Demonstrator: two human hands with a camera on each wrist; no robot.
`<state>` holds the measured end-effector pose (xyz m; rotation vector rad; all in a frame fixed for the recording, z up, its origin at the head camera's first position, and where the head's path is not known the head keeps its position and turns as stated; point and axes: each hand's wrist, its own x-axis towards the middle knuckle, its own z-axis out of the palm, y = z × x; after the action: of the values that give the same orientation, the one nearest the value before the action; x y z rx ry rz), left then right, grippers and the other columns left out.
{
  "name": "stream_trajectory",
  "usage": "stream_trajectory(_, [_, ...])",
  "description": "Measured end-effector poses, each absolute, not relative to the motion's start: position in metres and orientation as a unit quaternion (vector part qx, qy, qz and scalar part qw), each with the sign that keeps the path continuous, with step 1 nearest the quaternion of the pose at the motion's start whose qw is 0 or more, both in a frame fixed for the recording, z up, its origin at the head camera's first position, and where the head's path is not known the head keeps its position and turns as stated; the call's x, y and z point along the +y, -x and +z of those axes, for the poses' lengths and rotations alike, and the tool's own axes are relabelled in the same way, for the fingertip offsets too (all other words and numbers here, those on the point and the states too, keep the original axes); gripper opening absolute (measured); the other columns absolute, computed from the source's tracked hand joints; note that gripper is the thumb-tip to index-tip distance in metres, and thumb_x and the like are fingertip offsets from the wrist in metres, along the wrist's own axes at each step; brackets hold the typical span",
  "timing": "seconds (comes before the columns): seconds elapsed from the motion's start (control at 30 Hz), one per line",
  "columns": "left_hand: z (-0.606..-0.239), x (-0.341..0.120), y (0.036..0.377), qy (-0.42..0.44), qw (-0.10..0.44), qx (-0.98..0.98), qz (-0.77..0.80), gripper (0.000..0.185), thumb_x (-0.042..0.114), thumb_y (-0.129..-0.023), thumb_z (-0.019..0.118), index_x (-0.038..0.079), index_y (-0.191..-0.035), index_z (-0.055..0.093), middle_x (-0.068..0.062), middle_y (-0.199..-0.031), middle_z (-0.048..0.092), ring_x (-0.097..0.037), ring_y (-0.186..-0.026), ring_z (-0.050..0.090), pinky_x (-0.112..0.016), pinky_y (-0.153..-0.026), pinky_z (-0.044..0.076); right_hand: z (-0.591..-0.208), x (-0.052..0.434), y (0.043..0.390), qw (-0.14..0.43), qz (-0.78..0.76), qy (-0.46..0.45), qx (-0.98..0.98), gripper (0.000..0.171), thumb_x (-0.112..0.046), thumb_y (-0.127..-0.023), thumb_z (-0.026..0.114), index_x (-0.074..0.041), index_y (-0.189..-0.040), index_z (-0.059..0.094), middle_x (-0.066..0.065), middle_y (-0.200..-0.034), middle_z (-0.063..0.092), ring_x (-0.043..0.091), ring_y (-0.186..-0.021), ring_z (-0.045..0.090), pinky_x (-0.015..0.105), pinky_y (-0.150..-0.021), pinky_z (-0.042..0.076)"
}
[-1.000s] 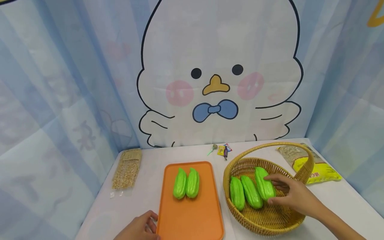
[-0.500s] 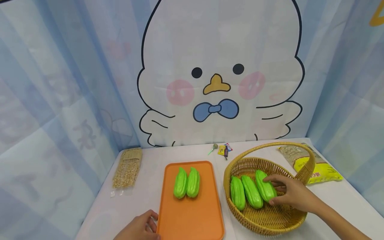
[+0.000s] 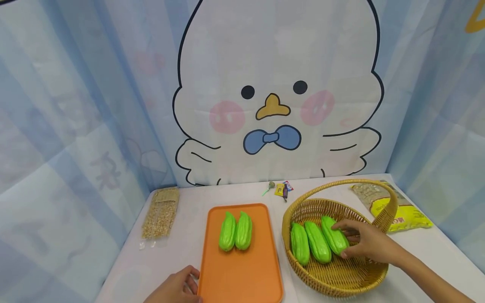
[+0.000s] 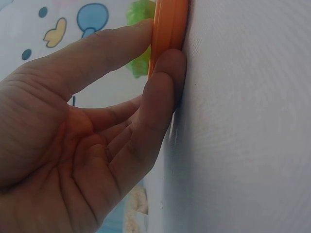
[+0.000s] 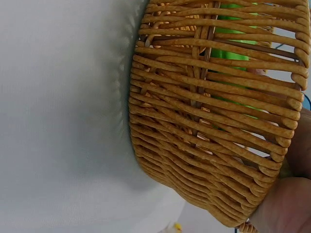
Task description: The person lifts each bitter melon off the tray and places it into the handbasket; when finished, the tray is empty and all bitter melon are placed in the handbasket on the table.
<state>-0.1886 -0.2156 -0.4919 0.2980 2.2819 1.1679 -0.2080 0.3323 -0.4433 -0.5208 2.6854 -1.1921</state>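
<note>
In the head view my left hand (image 3: 177, 286) pinches the left edge of the orange tray (image 3: 242, 275). The left wrist view has the thumb on the tray's rim (image 4: 167, 34) and fingertips under it. Two ribbed green bitter melons (image 3: 235, 232) lie side by side on the tray. My right hand (image 3: 369, 242) reaches into the wicker basket (image 3: 333, 288), thumb and fingers curled about the rightmost bitter melon (image 3: 334, 235). Two more, a left bitter melon (image 3: 299, 244) and a middle bitter melon (image 3: 317, 242), lie beside it. Basket wicker (image 5: 214, 107) hides most of that hand in the right wrist view.
The basket's tall handle (image 3: 341, 182) arches over behind my right hand. A yellow bag (image 3: 401, 214) lies at the back right, a bag of kernels (image 3: 161, 214) at the back left. Small wrapped sweets (image 3: 282, 190) lie near the back curtain.
The rightmost bitter melon has sunk a little lower in the basket beside the other two, with my right hand staying around it. My left hand and the tray have not moved.
</note>
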Motion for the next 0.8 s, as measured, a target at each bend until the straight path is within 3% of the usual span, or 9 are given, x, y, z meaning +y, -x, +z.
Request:
stream_trajectory(0.5, [-0.4929, -0.216, 0.1892, -0.108, 0.278, 0.85, 0.434, 0.043, 0.017, -0.082, 0.083, 0.003, -0.11, 0.054, -0.004, -0.083, 0.057, -0.02, -0.072, 0.058, -0.036, -0.065, 0.048, -0.4457, 0.3315, 0.2104, 0.111, -0.426, 0.193, 0.877, 0.066, -0.022, -0.074, 0.088, -0.004, -0.129, 0.057, 0.033, -0.135, 0.047, 0.047, -0.113, 0.056, 0.041, -0.084, 0.054])
stream_trajectory(0.8, [-0.4931, -0.2164, 0.1883, -0.117, 0.272, 0.851, 0.435, 0.043, 0.017, -0.082, 0.082, 0.003, -0.111, 0.054, -0.003, -0.083, 0.057, -0.02, -0.072, 0.058, -0.036, -0.066, 0.048, -0.4486, 0.3314, 0.2127, 0.123, -0.428, 0.183, 0.877, 0.065, -0.018, -0.072, 0.089, -0.006, -0.128, 0.057, 0.034, -0.136, 0.044, 0.051, -0.113, 0.055, 0.039, -0.082, 0.054])
